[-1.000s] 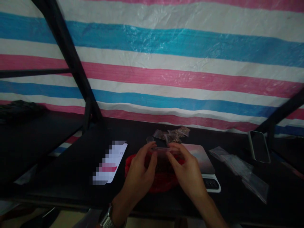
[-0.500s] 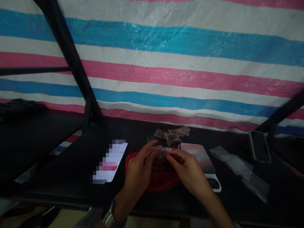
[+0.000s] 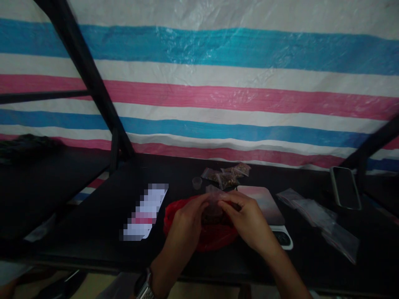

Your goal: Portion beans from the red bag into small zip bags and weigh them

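The left hand [image 3: 187, 220] and right hand [image 3: 247, 216] pinch a small clear bag [image 3: 213, 197] from opposite sides, neither hand nearer, holding it over the open red bag [image 3: 215, 240], its long axis too blurred to tell.

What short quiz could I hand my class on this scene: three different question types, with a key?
1. Multiple choice: what lies between the white scale and the phone on the right? A) a pair of scissors B) some flat clear bags C) a wooden spoon

2. True or false: the left hand is the one with a watch at its wrist.

3. Fill in the blank: between the fingers of the left hand and the right hand, above the red bag, is a small clear ____.

Key: 1: B. 2: True. 3: plastic bag.
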Demonstrator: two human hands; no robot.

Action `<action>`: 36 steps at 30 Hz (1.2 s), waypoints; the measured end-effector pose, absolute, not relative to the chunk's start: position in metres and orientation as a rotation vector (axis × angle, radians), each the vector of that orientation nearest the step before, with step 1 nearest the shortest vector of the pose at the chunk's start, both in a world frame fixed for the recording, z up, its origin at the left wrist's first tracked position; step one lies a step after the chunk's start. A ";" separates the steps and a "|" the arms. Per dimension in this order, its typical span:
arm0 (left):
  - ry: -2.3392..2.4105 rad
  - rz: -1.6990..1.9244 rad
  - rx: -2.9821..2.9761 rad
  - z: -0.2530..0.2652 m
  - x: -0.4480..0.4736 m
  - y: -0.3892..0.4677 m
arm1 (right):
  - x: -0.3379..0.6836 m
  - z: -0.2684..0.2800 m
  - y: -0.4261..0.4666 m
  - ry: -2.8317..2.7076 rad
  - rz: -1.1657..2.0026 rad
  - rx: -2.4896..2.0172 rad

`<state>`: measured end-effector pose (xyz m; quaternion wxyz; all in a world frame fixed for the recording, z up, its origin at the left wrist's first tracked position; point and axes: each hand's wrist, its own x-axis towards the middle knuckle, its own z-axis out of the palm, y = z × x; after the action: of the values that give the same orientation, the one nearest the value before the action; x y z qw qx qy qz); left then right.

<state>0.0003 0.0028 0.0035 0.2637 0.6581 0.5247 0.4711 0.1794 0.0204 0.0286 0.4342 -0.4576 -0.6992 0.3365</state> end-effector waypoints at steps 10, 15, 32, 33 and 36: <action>1.480 1.401 1.792 0.002 -0.006 -0.004 | 0.177 0.030 0.018 -1.762 0.774 -1.169; 1.399 1.367 1.759 0.005 -0.003 -0.004 | 0.176 0.029 0.015 -1.744 0.725 -1.203; 1.447 1.557 1.569 0.013 0.002 0.002 | 0.257 0.047 0.034 -1.323 0.547 -1.344; 1.454 1.564 1.589 0.014 0.001 0.002 | 0.284 0.047 0.036 -1.277 0.516 -1.408; 1.447 1.550 1.669 0.015 -0.003 -0.001 | 0.372 0.032 0.041 -1.104 0.315 -1.805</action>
<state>-0.0033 -0.0015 0.0155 0.2196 0.6034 0.5230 0.5605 0.3716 0.0408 0.0320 0.4804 -0.7401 -0.4525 0.1290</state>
